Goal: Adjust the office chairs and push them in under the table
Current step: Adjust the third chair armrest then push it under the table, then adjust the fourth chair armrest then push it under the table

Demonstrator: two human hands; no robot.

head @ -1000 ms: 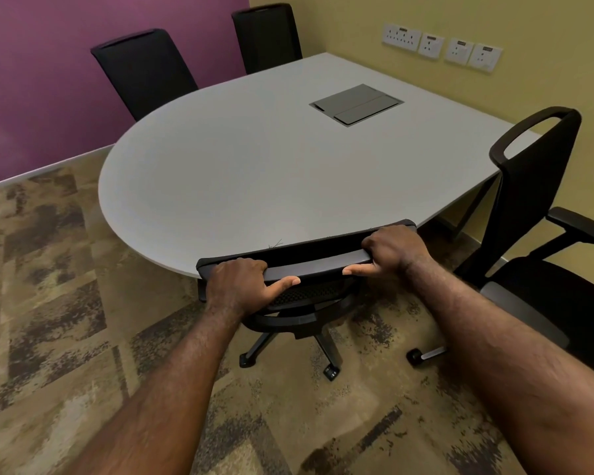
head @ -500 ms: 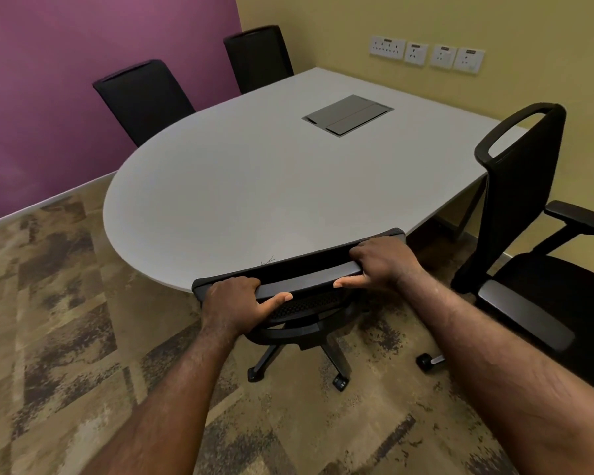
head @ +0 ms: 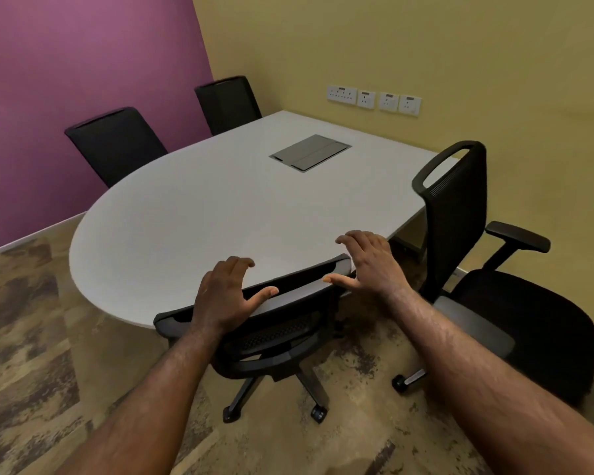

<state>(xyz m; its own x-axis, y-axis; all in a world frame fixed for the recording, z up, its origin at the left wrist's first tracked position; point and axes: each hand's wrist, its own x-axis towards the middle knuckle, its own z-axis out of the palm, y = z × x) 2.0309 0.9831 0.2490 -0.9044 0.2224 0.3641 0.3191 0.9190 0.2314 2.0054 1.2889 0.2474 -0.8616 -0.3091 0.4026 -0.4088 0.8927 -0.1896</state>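
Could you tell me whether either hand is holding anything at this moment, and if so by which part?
Nothing is held. The left hand and right hand are spread open above the top edge of the near chair's backrest.

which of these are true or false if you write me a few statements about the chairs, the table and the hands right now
1. Both hands grip the top of the near chair's backrest. False: the left hand and right hand are open, fingers spread above the near chair.
2. The near chair is pushed in against the rounded end of the white table. True.
3. The armchair on the right is tucked under the table. False: its seat stands out on the carpet, clear of the table.
4. Two black chairs stand on the far side by the purple wall. True.
5. A grey cable hatch is set in the tabletop. True.
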